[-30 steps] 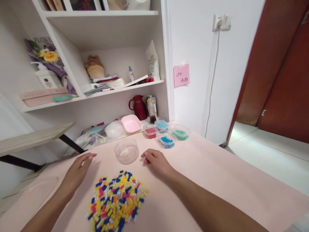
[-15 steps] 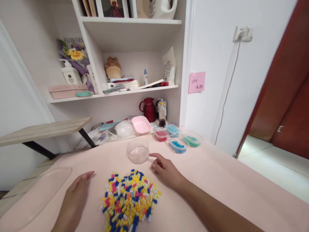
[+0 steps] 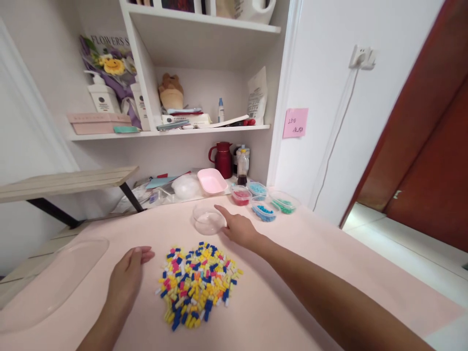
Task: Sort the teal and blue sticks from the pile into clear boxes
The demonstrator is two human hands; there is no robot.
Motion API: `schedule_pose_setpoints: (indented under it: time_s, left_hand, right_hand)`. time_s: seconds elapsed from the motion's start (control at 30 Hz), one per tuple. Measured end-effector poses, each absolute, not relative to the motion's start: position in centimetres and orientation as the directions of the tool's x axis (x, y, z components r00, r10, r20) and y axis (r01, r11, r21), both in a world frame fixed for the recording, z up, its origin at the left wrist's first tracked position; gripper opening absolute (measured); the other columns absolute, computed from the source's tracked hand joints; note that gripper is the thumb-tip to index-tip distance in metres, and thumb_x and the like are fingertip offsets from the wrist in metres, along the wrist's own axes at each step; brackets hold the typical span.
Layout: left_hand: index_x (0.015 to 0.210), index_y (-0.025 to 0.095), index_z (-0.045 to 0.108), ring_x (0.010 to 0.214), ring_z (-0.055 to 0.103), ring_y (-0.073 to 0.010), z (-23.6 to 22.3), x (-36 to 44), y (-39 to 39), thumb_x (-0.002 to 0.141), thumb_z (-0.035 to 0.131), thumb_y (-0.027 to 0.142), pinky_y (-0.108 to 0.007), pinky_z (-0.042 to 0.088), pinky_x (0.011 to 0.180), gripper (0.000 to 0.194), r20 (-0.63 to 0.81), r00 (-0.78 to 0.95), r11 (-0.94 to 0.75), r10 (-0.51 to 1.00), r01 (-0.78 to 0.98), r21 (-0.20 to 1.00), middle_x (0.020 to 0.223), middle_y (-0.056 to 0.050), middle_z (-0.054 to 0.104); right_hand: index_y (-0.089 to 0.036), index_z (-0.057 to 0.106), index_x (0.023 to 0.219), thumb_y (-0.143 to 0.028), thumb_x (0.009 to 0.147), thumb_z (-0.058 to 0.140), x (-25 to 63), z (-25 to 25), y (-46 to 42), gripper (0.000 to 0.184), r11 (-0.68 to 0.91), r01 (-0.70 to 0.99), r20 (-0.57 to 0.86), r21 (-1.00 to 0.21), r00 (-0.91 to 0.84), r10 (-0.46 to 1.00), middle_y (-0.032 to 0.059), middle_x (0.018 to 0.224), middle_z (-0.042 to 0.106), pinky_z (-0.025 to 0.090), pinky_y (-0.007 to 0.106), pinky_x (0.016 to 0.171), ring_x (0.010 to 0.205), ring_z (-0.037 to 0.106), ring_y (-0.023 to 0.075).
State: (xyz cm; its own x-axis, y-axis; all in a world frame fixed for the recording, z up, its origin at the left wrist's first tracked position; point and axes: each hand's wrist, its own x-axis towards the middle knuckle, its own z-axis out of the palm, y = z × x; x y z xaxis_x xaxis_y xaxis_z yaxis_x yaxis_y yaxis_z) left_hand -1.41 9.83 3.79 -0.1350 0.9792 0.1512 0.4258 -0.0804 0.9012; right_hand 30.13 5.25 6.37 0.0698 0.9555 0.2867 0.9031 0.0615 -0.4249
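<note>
My right hand point(image 3: 239, 228) reaches the right side of a round clear bowl point(image 3: 204, 227), index finger over its rim and thumb at its near side. Nothing shows inside the bowl, which stands on the pink table. In front of it lies a loose heap of small plastic building pieces point(image 3: 199, 282) in yellow, dark blue, white, pink and orange. To the left of the heap rests my left hand point(image 3: 129, 270), holding nothing, its fingers loosely stretched toward the pieces without touching them.
Behind the bowl on the right stand small clear tubs of red pieces point(image 3: 241, 196), light blue pieces point(image 3: 257, 190), blue pieces point(image 3: 265, 212) and green pieces point(image 3: 285, 204). Farther back are a pink tray point(image 3: 212, 181) and a red jug point(image 3: 223, 161). A clear flat sheet point(image 3: 69, 278) lies left.
My right hand has moved from just beside the bowl onto its right rim. My left hand has shifted slightly toward the heap. The view has tilted down a little.
</note>
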Motion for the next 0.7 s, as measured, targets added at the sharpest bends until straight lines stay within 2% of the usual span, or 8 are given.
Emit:
schedule_pose_setpoints:
  time_s: [0.13,0.23,0.3,0.43,0.57,0.7]
  left_hand:
    - [0.09,0.021,0.066,0.091,0.07,-0.0263,3.8,-1.3,9.8,0.081,0.043,0.054,-0.044,0.047,0.097,0.041,0.156,-0.117,-0.093,0.981,0.421,0.902,0.083,-0.007,0.076]
    - [0.088,0.021,0.067,0.089,0.07,-0.0268,3.9,-1.3,9.8,0.08,0.045,0.055,-0.044,0.048,0.093,0.041,0.163,-0.101,-0.103,0.981,0.437,0.893,0.081,-0.007,0.076]
    - [0.087,0.021,0.067,0.088,0.07,-0.027,3.9,-1.2,10.0,0.078,0.046,0.055,-0.043,0.049,0.092,0.041,0.156,-0.089,-0.101,0.984,0.447,0.889,0.081,-0.007,0.076]
    - [0.087,0.021,0.068,0.09,0.07,-0.0268,3.8,-1.1,10.2,0.076,0.049,0.055,-0.042,0.049,0.091,0.04,0.132,-0.085,-0.078,0.988,0.465,0.882,0.082,-0.006,0.076]
    - [0.088,0.021,0.068,0.09,0.07,-0.0258,3.6,-1.1,10.3,0.076,0.048,0.056,-0.04,0.049,0.09,0.042,0.135,-0.07,-0.083,0.988,0.493,0.866,0.083,-0.006,0.076]
    - [0.09,0.023,0.068,0.094,0.069,-0.0245,3.4,-1.2,10.2,0.078,0.046,0.054,-0.038,0.049,0.091,0.041,0.143,-0.027,-0.107,0.989,0.535,0.838,0.09,-0.005,0.077]
  right_hand:
    - [-0.035,0.062,0.125,-0.019,0.081,0.06,29.9,5.8,6.1,0.046,0.096,0.911,0.322,-0.401,0.042,0.946,0.0009,0.083,0.073,0.031,0.027,0.063,0.077,0.062,0.022]
    - [-0.03,0.067,0.106,-0.022,0.085,0.059,30.3,5.6,5.8,0.024,0.1,0.904,0.329,-0.415,0.047,0.943,0.0012,0.084,0.072,0.03,0.027,0.063,0.078,0.061,0.0206]
    - [-0.028,0.067,0.099,-0.022,0.086,0.058,30.9,5.7,5.3,0.017,0.094,0.899,0.331,-0.427,0.059,0.942,0.0022,0.086,0.072,0.031,0.027,0.063,0.079,0.061,0.0203]
    - [-0.025,0.068,0.096,-0.021,0.087,0.055,32.4,5.7,4.2,0.016,0.058,0.874,0.318,-0.482,0.113,0.941,0.002,0.081,0.072,0.032,0.027,0.062,0.073,0.061,0.0185]
    - [-0.027,0.066,0.114,-0.023,0.089,0.054,33.6,5.7,3.2,0.028,0.067,0.857,0.294,-0.511,0.101,0.95,0.0,0.077,0.07,0.036,0.026,0.062,0.07,0.062,0.0174]
    - [-0.028,0.059,0.13,-0.032,0.093,0.054,33.6,6.6,2.1,0.038,0.18,0.831,0.353,-0.526,0.02,0.936,-0.0036,0.063,0.061,0.04,0.026,0.063,0.062,0.059,0.0167]
